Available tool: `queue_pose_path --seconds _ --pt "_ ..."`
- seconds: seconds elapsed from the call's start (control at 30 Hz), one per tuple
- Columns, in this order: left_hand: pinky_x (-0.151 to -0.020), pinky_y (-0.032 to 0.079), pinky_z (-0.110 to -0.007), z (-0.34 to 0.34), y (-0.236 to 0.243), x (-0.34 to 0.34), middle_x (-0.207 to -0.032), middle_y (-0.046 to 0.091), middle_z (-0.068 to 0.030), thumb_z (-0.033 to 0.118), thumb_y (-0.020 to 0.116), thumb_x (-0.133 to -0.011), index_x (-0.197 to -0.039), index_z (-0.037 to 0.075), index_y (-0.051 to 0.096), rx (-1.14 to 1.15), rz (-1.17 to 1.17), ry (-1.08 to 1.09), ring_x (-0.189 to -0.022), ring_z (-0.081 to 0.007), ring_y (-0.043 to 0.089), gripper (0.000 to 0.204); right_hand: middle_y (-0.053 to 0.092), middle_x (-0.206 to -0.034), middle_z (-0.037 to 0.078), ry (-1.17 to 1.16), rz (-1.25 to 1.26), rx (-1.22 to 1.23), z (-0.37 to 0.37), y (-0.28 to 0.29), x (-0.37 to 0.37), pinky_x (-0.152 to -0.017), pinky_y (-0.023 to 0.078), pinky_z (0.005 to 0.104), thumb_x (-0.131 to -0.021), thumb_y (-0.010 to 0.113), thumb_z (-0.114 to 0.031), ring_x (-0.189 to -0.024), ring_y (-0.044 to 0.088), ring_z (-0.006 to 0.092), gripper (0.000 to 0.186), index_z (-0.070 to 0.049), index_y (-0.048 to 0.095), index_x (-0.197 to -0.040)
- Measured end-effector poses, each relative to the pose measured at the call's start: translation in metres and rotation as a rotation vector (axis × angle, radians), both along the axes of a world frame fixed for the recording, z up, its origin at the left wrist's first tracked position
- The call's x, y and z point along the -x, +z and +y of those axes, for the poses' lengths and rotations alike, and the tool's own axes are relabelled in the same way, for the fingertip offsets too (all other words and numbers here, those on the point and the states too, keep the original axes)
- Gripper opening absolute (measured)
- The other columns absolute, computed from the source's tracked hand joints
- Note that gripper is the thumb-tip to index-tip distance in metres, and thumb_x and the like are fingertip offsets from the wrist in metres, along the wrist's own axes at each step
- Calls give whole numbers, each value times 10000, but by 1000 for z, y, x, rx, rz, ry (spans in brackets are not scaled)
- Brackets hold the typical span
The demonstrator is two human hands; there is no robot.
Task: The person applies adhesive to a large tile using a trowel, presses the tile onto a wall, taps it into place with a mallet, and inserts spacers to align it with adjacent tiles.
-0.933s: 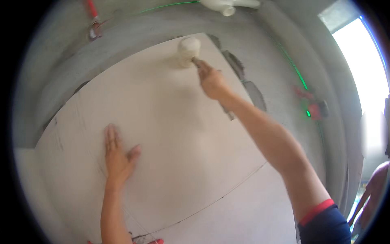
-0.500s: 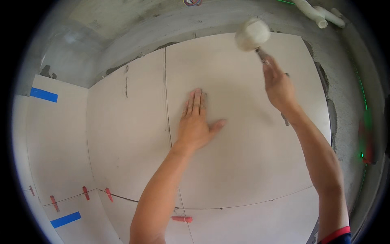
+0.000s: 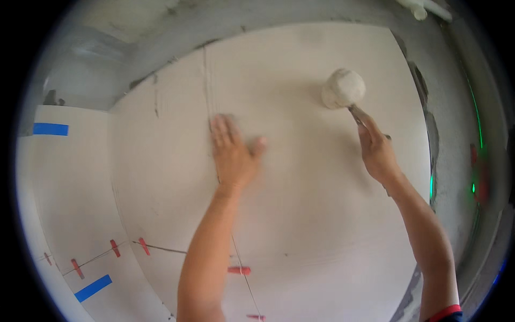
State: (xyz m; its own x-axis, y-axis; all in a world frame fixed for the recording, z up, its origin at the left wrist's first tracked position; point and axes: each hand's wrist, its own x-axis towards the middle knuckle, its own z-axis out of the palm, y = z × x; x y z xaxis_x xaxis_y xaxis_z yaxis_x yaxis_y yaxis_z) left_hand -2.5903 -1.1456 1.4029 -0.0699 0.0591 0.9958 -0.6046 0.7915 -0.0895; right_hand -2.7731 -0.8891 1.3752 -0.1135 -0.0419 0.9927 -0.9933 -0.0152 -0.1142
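Observation:
A large pale tile [image 3: 300, 193] covers the wall before me, with a thin dark seam running down beside my left hand [image 3: 233, 155]. That hand lies spread on the tile near the seam, slightly blurred by motion. To its right, my right hand [image 3: 378, 150] grips a mallet with a white rounded head [image 3: 343, 88], held at or very near the tile's upper right area; whether it touches is unclear.
Tiles [image 3: 75, 177] on the left side wall carry blue tape [image 3: 51, 129] and red clips [image 3: 113, 247] along seams. Rough grey wall [image 3: 445, 70] borders the tiling. White pipes [image 3: 429, 8] show at top right, green laser lines [image 3: 474, 107] at right.
The view has swung left since the earliest frame. Since half a second ago, the mallet head has moved down onto or near the tile; my left hand has shifted slightly left.

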Motion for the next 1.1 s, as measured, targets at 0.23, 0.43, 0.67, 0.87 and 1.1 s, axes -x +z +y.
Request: queue_pose_path --seconds 0.23,0.43,0.67,0.87,1.1 --pt "-1194 130 -525 -29 -46 21 -1564 154 -316 499 444 -986 -1454 -169 205 30 113 120 -1473 -438 126 850 657 -987 198 -58 -376 -18 41 -234 46 -817 525 359 -1011 476 -143 -889 663 267 297 -27 521 -1281" --pt "-1192 149 -517 96 -145 96 -1572 164 -290 457 464 -979 -1456 -147 233 264 -337 -140 -1477 -430 129 804 614 -851 158 70 -383 -23 33 -274 -18 -647 482 385 -991 519 -93 -739 599 317 253 -43 543 -1238" --pt "-1196 161 -491 124 -146 114 -1582 159 -266 466 454 -983 -1484 -119 181 306 -272 -82 -1485 -397 128 817 504 -704 50 45 -334 240 68 -262 7 -559 427 294 -1010 478 -72 -598 479 153 313 -53 480 -1322" --pt "-1193 186 -480 127 -143 113 -1586 151 -262 491 404 -1003 -1486 -112 189 393 -236 -81 -1483 -390 146 802 473 -653 55 82 -378 330 77 -258 25 -551 419 300 -1015 443 -71 -576 472 157 376 -100 424 -1390" --pt "-1204 159 -483 152 -144 101 -1591 149 -251 518 568 -911 -1482 -110 215 354 -516 8 -1488 -369 135 920 578 -727 163 37 -592 194 78 -246 34 -638 459 397 -1024 472 -165 -656 572 297 321 -118 465 -1341"
